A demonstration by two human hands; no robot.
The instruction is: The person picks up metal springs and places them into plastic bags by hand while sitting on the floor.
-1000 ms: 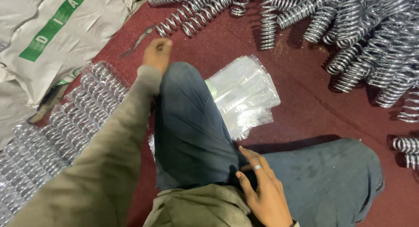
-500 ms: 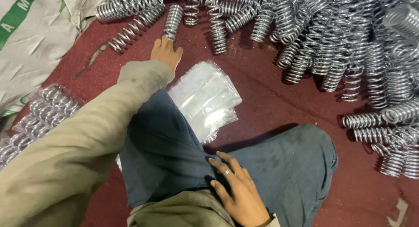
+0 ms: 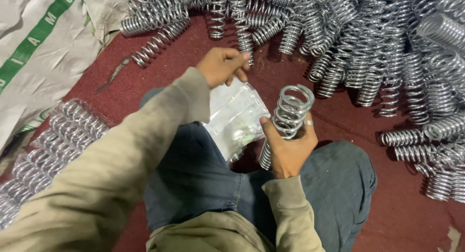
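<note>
A big heap of chrome coil springs (image 3: 368,48) covers the far side of the red floor (image 3: 407,218), running off the top and right edges. Bagged springs (image 3: 53,150) lie at the floor's left side, partly cut off. The right hand (image 3: 289,148) grips one spring (image 3: 286,121), fingers (image 3: 306,131) wrapped round its middle; it stands nearly upright, open top end tilted right, lower end hidden behind the palm. The left hand (image 3: 224,65) pinches the top edge of a clear plastic bag (image 3: 237,116).
</note>
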